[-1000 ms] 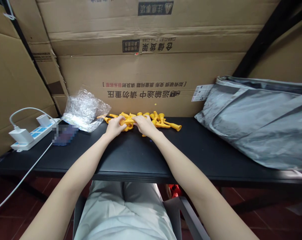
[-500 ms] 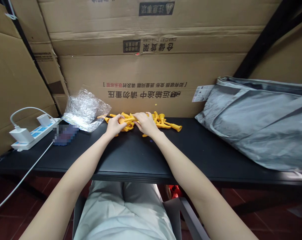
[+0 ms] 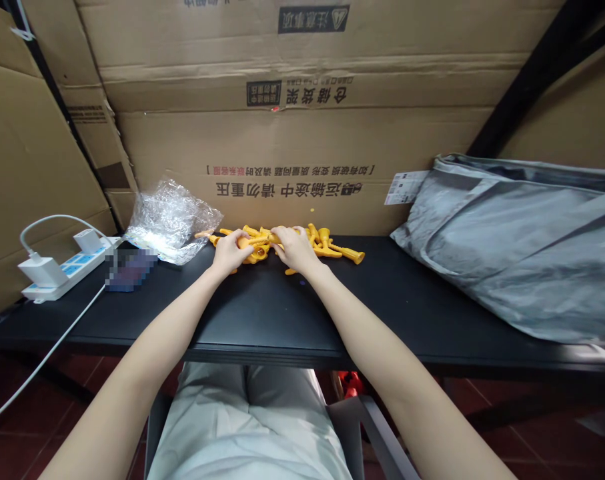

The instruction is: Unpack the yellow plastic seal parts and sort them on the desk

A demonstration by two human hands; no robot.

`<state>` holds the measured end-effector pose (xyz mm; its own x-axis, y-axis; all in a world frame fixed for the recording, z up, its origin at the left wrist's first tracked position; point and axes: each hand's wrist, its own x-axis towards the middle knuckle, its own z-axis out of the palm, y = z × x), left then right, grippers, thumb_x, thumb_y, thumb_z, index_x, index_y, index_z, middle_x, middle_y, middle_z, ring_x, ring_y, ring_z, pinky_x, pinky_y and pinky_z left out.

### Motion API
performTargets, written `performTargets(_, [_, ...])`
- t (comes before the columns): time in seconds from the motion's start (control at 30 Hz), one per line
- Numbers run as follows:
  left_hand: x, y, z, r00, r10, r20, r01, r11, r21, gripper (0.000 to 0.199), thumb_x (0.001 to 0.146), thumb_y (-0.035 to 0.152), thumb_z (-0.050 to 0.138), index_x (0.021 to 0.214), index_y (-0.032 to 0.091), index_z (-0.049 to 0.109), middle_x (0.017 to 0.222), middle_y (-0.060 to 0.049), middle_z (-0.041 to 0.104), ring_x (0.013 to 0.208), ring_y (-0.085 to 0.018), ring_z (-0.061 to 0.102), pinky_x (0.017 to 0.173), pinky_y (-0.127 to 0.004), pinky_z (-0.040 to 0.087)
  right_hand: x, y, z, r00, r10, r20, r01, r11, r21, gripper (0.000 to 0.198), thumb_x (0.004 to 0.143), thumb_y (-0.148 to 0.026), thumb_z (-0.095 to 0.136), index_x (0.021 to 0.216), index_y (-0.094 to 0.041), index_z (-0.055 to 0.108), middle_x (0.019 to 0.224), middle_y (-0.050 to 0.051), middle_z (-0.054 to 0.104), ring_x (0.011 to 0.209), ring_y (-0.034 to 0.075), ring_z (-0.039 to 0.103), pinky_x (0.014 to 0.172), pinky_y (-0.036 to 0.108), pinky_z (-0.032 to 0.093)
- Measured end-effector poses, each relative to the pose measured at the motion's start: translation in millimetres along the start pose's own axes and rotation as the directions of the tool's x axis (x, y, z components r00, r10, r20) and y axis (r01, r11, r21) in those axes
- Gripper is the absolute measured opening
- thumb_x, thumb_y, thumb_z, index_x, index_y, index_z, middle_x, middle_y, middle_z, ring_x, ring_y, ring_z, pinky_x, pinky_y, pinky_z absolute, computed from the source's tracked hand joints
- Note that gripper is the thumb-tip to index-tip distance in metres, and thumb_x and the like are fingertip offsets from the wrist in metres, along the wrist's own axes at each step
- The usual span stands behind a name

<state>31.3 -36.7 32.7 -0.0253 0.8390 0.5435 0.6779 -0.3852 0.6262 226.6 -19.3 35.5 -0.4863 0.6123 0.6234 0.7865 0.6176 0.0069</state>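
Over a heap of yellow plastic pieces (image 3: 327, 248) at the back of the black table, both my hands are closed on one yellow plastic piece (image 3: 259, 240). My left hand (image 3: 228, 255) grips its left end between thumb and fingers. At the opposite end, my right hand (image 3: 296, 251) pinches it, with the thumb below and the fingers on top. The piece is long and narrow; its exact kind does not show. Other pieces around it have flared, hollow ends, and the hands partly cover them.
Crumpled clear plastic wrap (image 3: 169, 213) lies left of the heap. Farther left are a blurred-out dark object (image 3: 131, 270) and a white power strip (image 3: 72, 270) with chargers and a cable. A grey fabric bag (image 3: 522, 247) fills the table's right side. Cardboard (image 3: 302, 140) stands behind.
My right hand has shifted very slightly to the right along the yellow piece, and its fingers have moved a little. The left hand and the heap look unchanged.
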Motion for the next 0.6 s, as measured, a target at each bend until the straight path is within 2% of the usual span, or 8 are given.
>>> performTargets(0.23, [0,-1,0,1.000,0.026,-0.017,-0.026,1.000,0.004,0.025,0.067,0.022,0.059,0.089,0.018,0.068,0.066,0.002,0.062,0.061,-0.013,0.055,0.063,-0.023,0.041,-1,2,7,1.000,0.015,0.015,-0.016,0.998,0.054,0.036,0.090,-0.020,0.043,0.123,-0.015,0.054,0.119,0.015,0.064,0.111,0.028,0.056,0.104,0.051,0.027])
performTargets(0.43, [-1,-1,-1,0.999,0.045,-0.010,-0.044,0.997,0.058,0.027,0.070,0.023,0.059,0.094,0.020,0.069,0.073,0.000,0.066,0.068,-0.015,0.059,0.067,-0.024,0.043,-1,10,9,0.999,0.041,0.017,-0.042,0.998,0.047,0.032,0.090,-0.020,0.043,0.118,-0.018,0.057,0.113,0.013,0.067,0.108,0.028,0.058,0.105,0.055,0.026])
performTargets(0.53, [-2,0,-3,0.999,0.034,0.003,-0.034,0.990,0.137,0.030,0.072,0.026,0.059,0.100,0.021,0.069,0.072,-0.001,0.067,0.068,-0.017,0.060,0.067,-0.025,0.043,-1,13,7,0.997,0.079,-0.020,-0.078,0.996,0.041,0.029,0.089,-0.022,0.046,0.113,-0.019,0.060,0.110,0.013,0.066,0.106,0.028,0.057,0.103,0.054,0.026])
performTargets(0.6, [-2,-1,-4,1.000,0.003,-0.005,-0.002,0.982,0.189,0.031,0.074,0.027,0.059,0.102,0.022,0.070,0.071,-0.002,0.067,0.067,-0.017,0.060,0.066,-0.026,0.043,0,21,5,0.986,0.139,-0.093,-0.134,0.989,0.056,0.027,0.088,-0.025,0.049,0.111,-0.018,0.063,0.110,0.014,0.064,0.106,0.029,0.055,0.099,0.051,0.030])
